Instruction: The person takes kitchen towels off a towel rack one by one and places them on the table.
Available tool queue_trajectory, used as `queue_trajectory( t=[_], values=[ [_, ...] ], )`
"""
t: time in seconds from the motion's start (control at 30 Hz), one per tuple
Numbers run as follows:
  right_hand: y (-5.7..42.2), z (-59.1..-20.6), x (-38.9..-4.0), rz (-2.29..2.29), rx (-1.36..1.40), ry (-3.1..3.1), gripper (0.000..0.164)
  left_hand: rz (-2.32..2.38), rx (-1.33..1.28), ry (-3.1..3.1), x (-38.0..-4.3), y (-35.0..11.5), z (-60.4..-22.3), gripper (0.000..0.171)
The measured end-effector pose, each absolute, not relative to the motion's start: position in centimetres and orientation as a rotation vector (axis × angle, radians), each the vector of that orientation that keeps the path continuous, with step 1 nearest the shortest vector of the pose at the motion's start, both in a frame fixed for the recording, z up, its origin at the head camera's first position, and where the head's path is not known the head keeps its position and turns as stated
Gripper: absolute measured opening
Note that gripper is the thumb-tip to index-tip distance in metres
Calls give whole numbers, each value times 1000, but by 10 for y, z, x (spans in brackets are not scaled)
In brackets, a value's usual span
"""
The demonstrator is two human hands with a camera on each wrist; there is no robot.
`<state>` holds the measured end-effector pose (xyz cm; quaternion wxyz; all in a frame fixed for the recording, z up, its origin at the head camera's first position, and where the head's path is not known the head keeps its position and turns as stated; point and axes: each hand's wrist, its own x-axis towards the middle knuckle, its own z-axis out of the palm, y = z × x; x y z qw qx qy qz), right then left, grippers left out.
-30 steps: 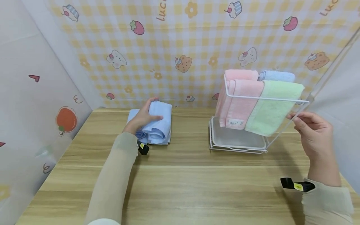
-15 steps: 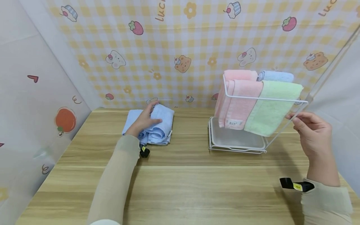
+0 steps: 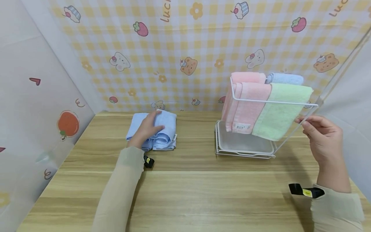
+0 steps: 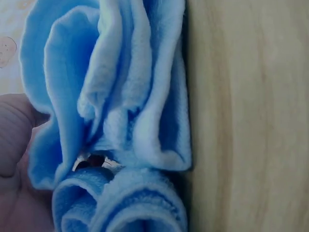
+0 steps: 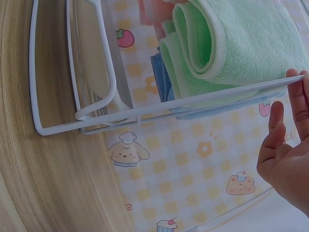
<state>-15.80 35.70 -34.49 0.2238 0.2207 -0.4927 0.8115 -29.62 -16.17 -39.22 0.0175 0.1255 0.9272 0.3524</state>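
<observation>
Fingers of the left hand (image 3: 146,128) grasp a blue towel (image 3: 166,122) near the tabletop's back edge (image 3: 200,113); the right hand (image 3: 325,139) pinches the rack (image 3: 273,102).

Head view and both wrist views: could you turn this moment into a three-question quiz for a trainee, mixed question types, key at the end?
1. Multiple choice: what does the right hand pinch? A, the table's edge; B, a sleeve; C, the white rack.
2. True or false: the left hand touches a blue towel on the table.
3. Fill in: on the rack's front, left of the green towel in the head view, hangs a ____ with a white label.

Key: 1. C. 2. True. 3. Pink towel.
</observation>
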Motion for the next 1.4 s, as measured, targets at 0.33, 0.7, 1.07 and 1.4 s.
queue_trajectory(
  t=[0.33, 0.7, 1.07, 1.4],
  values=[
    [357, -345, -158, 2243, 640, -1348, 24, 839, 274, 2877, -284, -164, -392, 89],
    [357, -347, -157, 2233, 639, -1359, 24, 717, 265, 2845, -278, -164, -394, 94],
    [356, -345, -158, 2241, 643, -1351, 25, 878, 317, 2875, -273, -153, -382, 82],
    [356, -345, -158, 2254, 643, -1335, 25, 1203, 549, 2772, -274, -131, -362, 68]
  ],
)
